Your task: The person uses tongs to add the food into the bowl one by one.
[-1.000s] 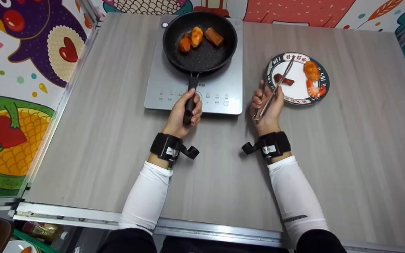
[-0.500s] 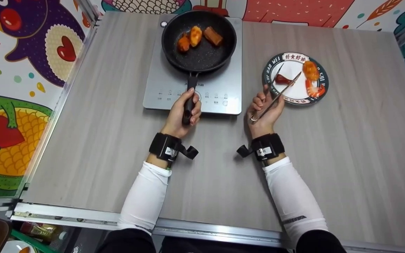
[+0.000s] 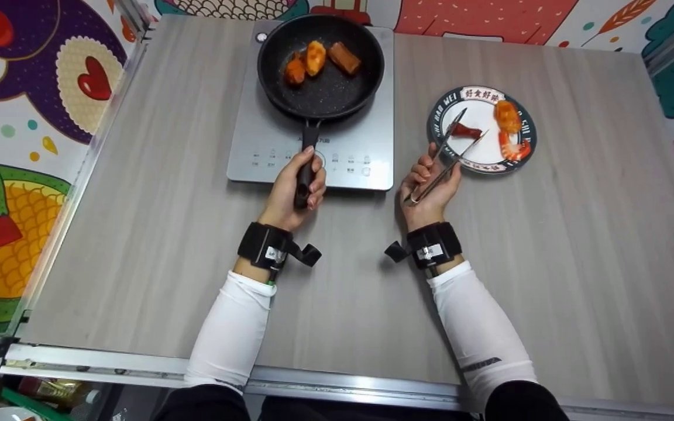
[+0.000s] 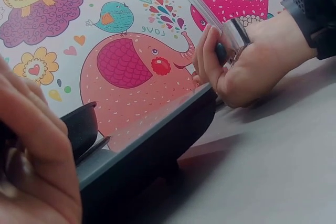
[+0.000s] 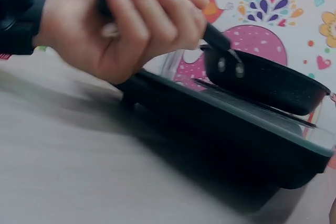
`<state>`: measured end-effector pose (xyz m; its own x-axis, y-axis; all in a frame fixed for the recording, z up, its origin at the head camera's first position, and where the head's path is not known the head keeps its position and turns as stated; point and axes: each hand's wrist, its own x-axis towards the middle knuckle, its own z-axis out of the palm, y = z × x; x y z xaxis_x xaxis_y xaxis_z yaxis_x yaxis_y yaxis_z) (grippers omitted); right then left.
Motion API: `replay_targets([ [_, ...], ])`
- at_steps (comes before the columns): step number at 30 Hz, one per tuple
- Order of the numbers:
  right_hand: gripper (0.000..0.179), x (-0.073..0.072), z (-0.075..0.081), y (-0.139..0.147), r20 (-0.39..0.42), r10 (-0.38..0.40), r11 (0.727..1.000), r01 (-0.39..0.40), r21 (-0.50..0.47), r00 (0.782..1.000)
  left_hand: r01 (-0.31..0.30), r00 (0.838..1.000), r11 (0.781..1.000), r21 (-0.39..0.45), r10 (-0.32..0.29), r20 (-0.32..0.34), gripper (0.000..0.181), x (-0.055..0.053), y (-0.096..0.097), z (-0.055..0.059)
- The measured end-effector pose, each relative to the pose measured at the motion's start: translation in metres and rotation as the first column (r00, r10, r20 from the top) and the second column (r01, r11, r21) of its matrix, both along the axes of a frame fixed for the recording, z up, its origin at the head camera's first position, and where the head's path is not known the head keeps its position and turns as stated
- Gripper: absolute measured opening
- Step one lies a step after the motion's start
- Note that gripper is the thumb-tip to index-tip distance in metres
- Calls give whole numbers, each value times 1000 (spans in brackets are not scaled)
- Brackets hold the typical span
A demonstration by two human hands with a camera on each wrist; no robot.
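My left hand (image 3: 293,187) grips the black handle of a frying pan (image 3: 337,99), which sits on the induction cooker (image 3: 255,152). Three pieces of food lie in the pan: a reddish-orange piece (image 3: 295,72), a yellow-orange piece (image 3: 315,57) and a brown block (image 3: 344,58). In my right hand (image 3: 432,196) is a pair of metal tongs (image 3: 447,133), arms spread apart. Their tips reach over the plate (image 3: 483,168), either side of a small dark-red drumstick (image 3: 467,131); whether they touch it, I cannot tell. An orange piece (image 3: 507,117) and a shrimp (image 3: 513,147) share that plate.
Cooker and plate stand on a wood-grain table (image 3: 594,234), the plate right of the cooker. Printed cartoon walls (image 3: 483,17) border the back and sides. Below the table's metal front edge (image 3: 97,365), at left, are a green-rimmed container (image 3: 33,403) and dishes.
The tongs have turned and their tips have come down around the drumstick, with the right hand shifting slightly left. The left hand keeps its grip on the pan handle. The whole view drifts a little.
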<state>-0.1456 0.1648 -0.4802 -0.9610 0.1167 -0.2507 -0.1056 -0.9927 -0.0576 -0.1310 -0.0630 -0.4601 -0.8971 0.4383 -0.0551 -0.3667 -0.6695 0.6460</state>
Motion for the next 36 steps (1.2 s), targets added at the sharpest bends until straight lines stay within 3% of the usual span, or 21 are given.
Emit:
replay_targets([
  [7,53,-5,-2,9,-53,45,989,-52,-137,998,7,1000,1000,12,-8,13,29,1,-1,2],
  [29,45,-9,-3,17,24,112,977,-105,-185,993,9,1000,1000,-21,-9,4,29,0,-1,1],
  [36,42,-11,-2,16,38,124,984,-118,-132,992,3,1000,1000,-16,-3,19,28,0,-1,1],
])
